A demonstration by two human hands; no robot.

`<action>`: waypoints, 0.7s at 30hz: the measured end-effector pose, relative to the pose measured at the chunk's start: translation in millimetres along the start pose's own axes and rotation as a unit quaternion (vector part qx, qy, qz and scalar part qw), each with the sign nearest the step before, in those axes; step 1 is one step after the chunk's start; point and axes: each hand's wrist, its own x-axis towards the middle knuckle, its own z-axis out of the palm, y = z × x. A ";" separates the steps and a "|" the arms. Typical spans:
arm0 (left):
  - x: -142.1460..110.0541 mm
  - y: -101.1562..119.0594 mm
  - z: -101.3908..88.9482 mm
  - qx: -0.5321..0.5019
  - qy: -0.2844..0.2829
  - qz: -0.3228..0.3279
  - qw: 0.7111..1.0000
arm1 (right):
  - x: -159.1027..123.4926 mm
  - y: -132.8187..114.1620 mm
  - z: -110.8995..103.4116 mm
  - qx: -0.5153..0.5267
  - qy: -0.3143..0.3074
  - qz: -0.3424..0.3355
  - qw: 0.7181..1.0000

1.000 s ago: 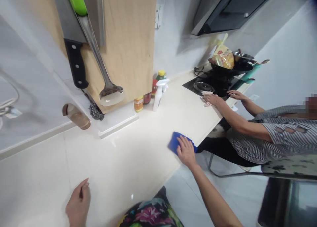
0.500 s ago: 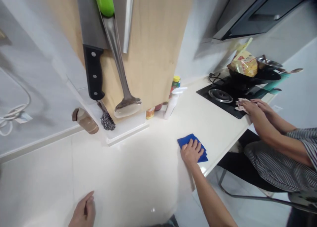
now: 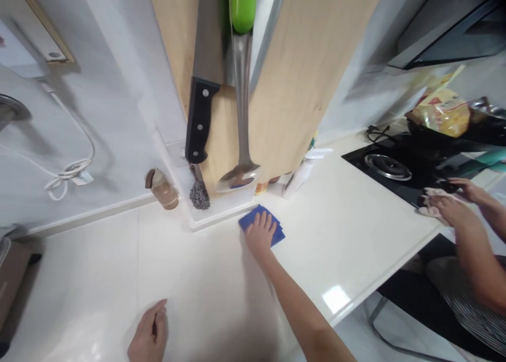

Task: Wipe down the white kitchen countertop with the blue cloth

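My right hand [image 3: 260, 234] presses a folded blue cloth [image 3: 278, 237] onto the white countertop [image 3: 193, 283], its fingers bent over the cloth and my thumb mostly hidden. The cloth lies by the front of a low white ledge [image 3: 221, 218]. Lower left, my left hand [image 3: 148, 333] rests loosely curled near the counter, with nothing visible in it. Above the ledge are a wooden board [image 3: 300, 88], a black-handled knife [image 3: 200, 120] and a metal ladle [image 3: 242, 109] with a green handle. A steel scrubber [image 3: 200, 195] is beside the board's lower corner.
A brownish bottle [image 3: 163, 189] stands left of the ledge. A white spray bottle [image 3: 297, 178] is to its right. At far right, a co-worker's hands [image 3: 454, 206] hold a pale cloth [image 3: 430, 201] at the black cooktop [image 3: 395, 177]. A white cable [image 3: 75, 169] hangs along the left wall.
My right hand and the blue cloth have slid left along the counter, closer to the ledge. My left hand keeps its curled shape. The camera view has shifted.
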 end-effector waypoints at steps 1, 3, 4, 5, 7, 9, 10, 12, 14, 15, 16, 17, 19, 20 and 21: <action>-0.3 0.4 -0.3 0.000 0.001 -0.001 1.000 | -9.4 -8.2 -0.3 0.008 -0.008 -0.022 1.000; -1.1 1.5 -1.2 0.000 0.005 -0.002 1.000 | -31.3 -20.9 -4.4 0.009 -0.036 -0.071 0.997; -1.7 2.0 -1.7 -0.001 0.005 0.003 1.000 | -42.1 -25.4 -8.0 0.003 -0.058 -0.097 0.994; -2.2 2.3 -2.2 -0.004 0.005 0.009 1.000 | -51.8 -28.4 -12.2 -0.005 -0.082 -0.125 0.989; -3.2 2.0 -2.6 -0.011 0.002 0.023 1.000 | -64.7 -29.8 -21.8 -0.020 -0.131 -0.183 0.974; -3.6 0.2 -1.8 -0.018 0.002 0.034 0.999 | -66.2 -24.8 -31.6 -0.024 -0.164 -0.237 0.957; -3.5 -1.2 -0.9 -0.022 0.007 0.039 0.999 | -62.5 -19.9 -36.3 -0.021 -0.175 -0.263 0.948; -3.0 -4.4 1.1 -0.028 0.020 0.047 0.998 | -48.3 -6.5 -45.5 -0.010 -0.194 -0.318 0.928; -2.1 -7.2 2.9 -0.028 0.025 0.052 0.998 | -29.0 8.5 -54.9 0.000 -0.219 -0.374 0.901; -1.6 -8.3 3.4 -0.027 0.024 0.054 0.998 | -19.3 15.1 -59.5 0.000 -0.231 -0.395 0.889; -1.2 -9.2 3.7 -0.025 0.023 0.055 0.998 | -10.5 20.3 -63.7 -0.002 -0.241 -0.408 0.881; -0.8 -9.8 3.9 -0.025 0.021 0.056 0.998 | -3.5 23.7 -67.2 -0.007 -0.246 -0.414 0.876; -0.5 -10.3 3.6 -0.027 0.021 0.058 0.998 | 3.3 24.7 -70.4 -0.025 -0.242 -0.401 0.883; -0.5 -10.3 3.3 -0.029 0.021 0.057 0.998 | 2.5 22.4 -69.6 -0.037 -0.232 -0.381 0.894; -0.5 -10.1 3.0 -0.030 0.020 0.055 0.998 | -1.0 18.9 -67.2 -0.052 -0.218 -0.351 0.909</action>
